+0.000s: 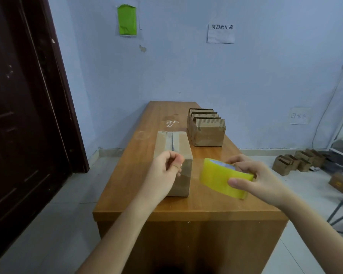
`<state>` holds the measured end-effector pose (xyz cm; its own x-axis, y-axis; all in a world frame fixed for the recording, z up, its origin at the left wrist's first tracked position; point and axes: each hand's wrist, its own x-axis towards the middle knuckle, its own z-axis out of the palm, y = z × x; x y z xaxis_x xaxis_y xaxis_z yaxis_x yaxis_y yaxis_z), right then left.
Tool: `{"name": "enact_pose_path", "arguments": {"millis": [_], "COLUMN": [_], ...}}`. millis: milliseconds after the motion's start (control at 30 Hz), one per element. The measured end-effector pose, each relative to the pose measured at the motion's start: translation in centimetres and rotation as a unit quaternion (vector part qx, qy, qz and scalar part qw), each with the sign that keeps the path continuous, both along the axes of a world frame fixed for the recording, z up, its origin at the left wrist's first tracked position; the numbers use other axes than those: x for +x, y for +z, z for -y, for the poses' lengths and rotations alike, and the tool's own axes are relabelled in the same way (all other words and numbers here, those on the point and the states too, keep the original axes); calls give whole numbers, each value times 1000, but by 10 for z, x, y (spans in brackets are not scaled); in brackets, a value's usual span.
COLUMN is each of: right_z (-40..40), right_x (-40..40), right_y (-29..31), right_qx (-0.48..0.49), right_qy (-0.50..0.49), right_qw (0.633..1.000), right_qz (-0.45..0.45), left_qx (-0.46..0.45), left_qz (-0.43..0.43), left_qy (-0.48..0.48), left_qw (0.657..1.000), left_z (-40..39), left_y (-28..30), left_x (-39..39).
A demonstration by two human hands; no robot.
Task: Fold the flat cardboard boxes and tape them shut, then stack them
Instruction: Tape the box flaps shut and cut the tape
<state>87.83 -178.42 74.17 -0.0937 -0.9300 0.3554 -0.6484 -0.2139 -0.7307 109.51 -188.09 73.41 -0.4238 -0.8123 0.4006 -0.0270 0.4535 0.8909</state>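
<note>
The closed brown cardboard box (172,155), probably light and crushable, sits mid-bench (186,206); best steadied by its edges. Left hand (164,171) pinches a taut tape strip against it; right hand (257,180) grips the yellow tape roll (220,177).

Both forearms are bare, with no sleeves in view. The left hand (163,171) wears a thin ring on one finger; the right hand (259,179) wears nothing.

pale blue wall (186,72), dark door (24,115) left, wooden table (206,206).
</note>
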Motion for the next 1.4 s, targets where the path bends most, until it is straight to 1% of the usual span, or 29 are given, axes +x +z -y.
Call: {"name": "enact_pose_path", "arguments": {"millis": [67,100,200,267,333,433,500,567,633,733,833,900,933,967,1033,1067,1133,1200,1267,1333,1400], "right_z": [0,-1,0,1,2,3,5,7,11,14,14,15,17,19,23,25,28,29,28,27,28], "right_x": [5,7,15,20,26,32,36,40,42,44,49,53,53,52,49,46,42,41,44,45,49], "right_y": [1,0,-4,-7,-9,-10,-10,-11,-12,-11,0,11,15,18,20,21,25,32,39,38,31], "right_qx": [-5,-11,-30,-59,-83,-106,-110,-121,-132,-144,-132,-128,-129,-127,-117,-98,-49,-26,-38,-64,-84], "right_qy": [-22,-32,-21,-2,3,-12,-31,-48,-64,-102,-98,-85,-84,-93,-120,-126,-112,-56,-15,-3,7], "right_qw": [1000,999,998,997,994,990,988,985,979,967,963,967,971,976,985,987,992,998,999,998,996], "right_qz": [1,7,41,56,69,87,102,112,140,182,215,204,183,150,50,26,27,34,16,-1,26], "left_qx": [18,13,-28,-35,-61,-102,-90,-76,-87,-148,-179,-184,-186,-190,-206,-214,-218,-190,-135,-74,-40], "left_qz": [-9,-10,-23,-43,-56,-49,-46,-27,9,56,80,103,113,116,111,118,143,144,120,64,5], "left_qy": [4,13,72,97,117,146,143,139,161,206,221,239,252,272,303,303,294,290,279,255,237], "left_qw": [1000,1000,997,994,990,983,985,987,983,966,955,948,943,936,924,921,919,927,943,962,971], "left_z": [0,0,-2,-4,-3,-2,-1,1,0,-1,3,6,9,13,24,29,37,44,47,47,43], "left_y": [2,2,-1,-1,0,4,4,3,0,2,8,12,14,16,21,23,24,23,21,20,19], "left_x": [0,0,-5,-9,-11,-12,-13,-16,-19,-19,-22,-22,-19,-15,-1,5,14,21,29,36,39]}}
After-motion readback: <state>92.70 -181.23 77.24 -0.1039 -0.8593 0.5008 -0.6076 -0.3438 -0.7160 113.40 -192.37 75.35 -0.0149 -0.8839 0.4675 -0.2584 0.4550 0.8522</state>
